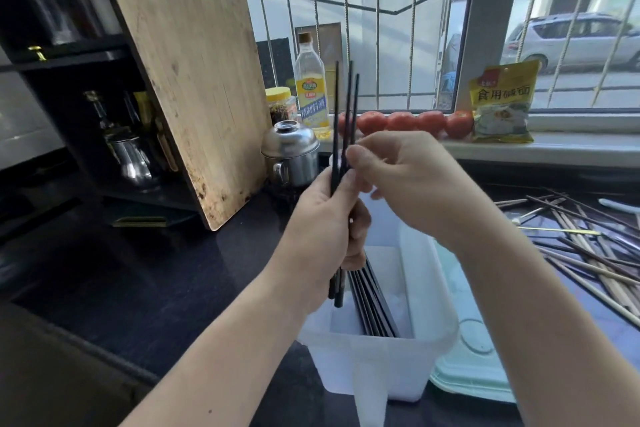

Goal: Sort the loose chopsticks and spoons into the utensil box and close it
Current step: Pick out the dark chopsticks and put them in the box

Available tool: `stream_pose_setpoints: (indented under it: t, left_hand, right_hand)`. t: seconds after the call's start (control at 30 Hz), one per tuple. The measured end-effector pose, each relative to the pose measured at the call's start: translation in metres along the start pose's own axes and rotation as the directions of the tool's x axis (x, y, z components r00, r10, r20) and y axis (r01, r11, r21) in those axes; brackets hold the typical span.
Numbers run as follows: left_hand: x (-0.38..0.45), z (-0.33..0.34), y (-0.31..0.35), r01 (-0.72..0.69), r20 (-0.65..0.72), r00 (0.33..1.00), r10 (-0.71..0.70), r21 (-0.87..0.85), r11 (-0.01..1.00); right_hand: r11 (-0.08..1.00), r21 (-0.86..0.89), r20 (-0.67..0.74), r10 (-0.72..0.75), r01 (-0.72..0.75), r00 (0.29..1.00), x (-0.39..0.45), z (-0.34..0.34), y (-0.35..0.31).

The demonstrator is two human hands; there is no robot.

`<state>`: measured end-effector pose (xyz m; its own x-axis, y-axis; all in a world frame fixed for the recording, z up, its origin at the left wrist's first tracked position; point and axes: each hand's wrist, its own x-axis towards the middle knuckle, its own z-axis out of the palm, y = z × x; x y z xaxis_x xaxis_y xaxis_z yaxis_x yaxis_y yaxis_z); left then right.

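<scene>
My left hand (329, 229) grips a small bunch of black chopsticks (346, 104) upright over the white utensil box (426, 343). My right hand (408, 180) pinches one of those chopsticks just above the left fist. Several more black chopsticks (372, 305) lie lengthwise inside the box. The box's pale green lid (474, 367) lies flat to the right of it. A loose pile of wooden and dark chopsticks (588, 253) covers the dark counter at the right, with a white spoon handle (620, 206) at its far edge.
A wooden cutting board (194, 94) leans against a dark shelf at the left. A steel lidded pot (291, 156), an oil bottle (311, 90) and a yellow-lidded jar (278, 104) stand behind the hands. Tomatoes (429, 121) and a yellow packet (502, 104) line the window sill.
</scene>
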<state>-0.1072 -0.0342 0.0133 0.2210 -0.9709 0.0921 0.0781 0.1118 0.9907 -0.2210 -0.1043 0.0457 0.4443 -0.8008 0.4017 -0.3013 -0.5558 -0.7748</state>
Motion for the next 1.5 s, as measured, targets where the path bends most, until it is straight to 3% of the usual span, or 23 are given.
stream_pose_setpoints:
  t: [0.07, 0.13, 0.2, 0.27, 0.33, 0.37, 0.47, 0.57, 0.67, 0.87, 0.97, 1.03, 1.1, 1.2, 1.33, 1.43, 1.5]
  left_hand:
    - [-0.002, 0.001, 0.001, 0.006, 0.058, 0.998, -0.006, -0.010, 1.000]
    - [-0.003, 0.002, 0.002, -0.030, 0.061, 0.998, 0.031, -0.017, 0.999]
    - [-0.004, 0.001, 0.002, -0.054, -0.012, 0.998, 0.054, -0.003, 0.999]
    - [-0.001, -0.002, 0.000, -0.070, -0.142, 0.988, 0.067, -0.018, 0.997]
    - [0.003, -0.005, -0.002, -0.123, -0.246, 0.963, 0.110, -0.038, 0.992]
    - [0.004, -0.005, -0.003, -0.149, -0.281, 0.951, 0.133, -0.036, 0.988]
    - [0.004, -0.004, -0.003, -0.166, -0.310, 0.941, 0.137, -0.067, 0.984]
    - [0.003, -0.005, -0.005, -0.149, -0.297, 0.947, 0.120, -0.075, 0.986]
    - [0.005, -0.005, -0.005, -0.131, -0.299, 0.949, 0.095, -0.101, 0.986]
    - [0.005, -0.003, -0.004, -0.084, -0.267, 0.963, 0.046, -0.134, 0.987]
    - [0.005, -0.003, -0.005, -0.070, -0.249, 0.968, 0.041, -0.112, 0.991]
    - [0.005, -0.004, -0.005, -0.061, -0.223, 0.974, 0.037, -0.100, 0.993]
    - [0.004, -0.003, -0.004, -0.039, -0.176, 0.984, 0.024, -0.080, 0.996]
    - [0.002, 0.000, -0.002, -0.010, -0.089, 0.996, 0.003, -0.074, 0.997]
    - [0.000, 0.001, -0.001, 0.017, -0.021, 1.000, -0.019, -0.073, 0.997]
    - [-0.002, 0.001, -0.001, 0.029, 0.025, 0.999, -0.028, -0.025, 0.999]
    - [-0.002, 0.003, -0.002, 0.009, 0.003, 1.000, -0.009, 0.011, 1.000]
  right_hand:
    - [0.999, 0.042, -0.012, 0.008, -0.008, 1.000, 0.002, 0.002, 0.004]
    - [0.976, 0.216, -0.044, 0.049, -0.039, 0.998, 0.002, 0.000, 0.004]
    - [0.907, 0.415, -0.139, 0.133, -0.064, 0.981, 0.003, -0.006, 0.003]
    - [0.880, 0.473, -0.277, 0.200, -0.047, 0.940, 0.002, -0.016, 0.001]
    - [0.946, 0.321, -0.372, 0.166, -0.041, 0.914, 0.001, -0.025, 0.003]
    - [0.980, 0.186, -0.354, 0.137, -0.074, 0.925, 0.000, -0.027, 0.004]
    - [0.962, -0.184, -0.061, 0.193, -0.201, 0.979, 0.000, -0.015, 0.008]
    - [0.877, -0.432, 0.164, 0.305, -0.210, 0.938, 0.001, 0.011, 0.013]
    - [0.802, -0.570, 0.229, 0.364, -0.179, 0.903, 0.001, 0.026, 0.016]
    - [0.693, -0.705, 0.145, 0.352, -0.153, 0.925, 0.002, 0.020, 0.016]
    - [0.794, -0.586, 0.038, 0.226, -0.162, 0.973, 0.002, 0.001, 0.015]
    - [0.926, -0.354, 0.037, 0.153, -0.131, 0.987, 0.000, -0.008, 0.011]
    - [0.991, -0.102, 0.034, 0.091, -0.087, 0.995, -0.002, -0.010, 0.004]
    - [0.993, 0.103, 0.037, 0.046, -0.050, 0.998, -0.001, -0.003, 0.001]
    - [0.976, 0.207, 0.045, 0.052, -0.061, 0.998, 0.003, 0.001, 0.009]
    - [0.950, 0.289, 0.148, 0.080, -0.121, 0.986, 0.005, -0.005, 0.014]
    - [0.928, 0.351, 0.125, 0.086, -0.125, 0.988, 0.007, -0.006, 0.015]
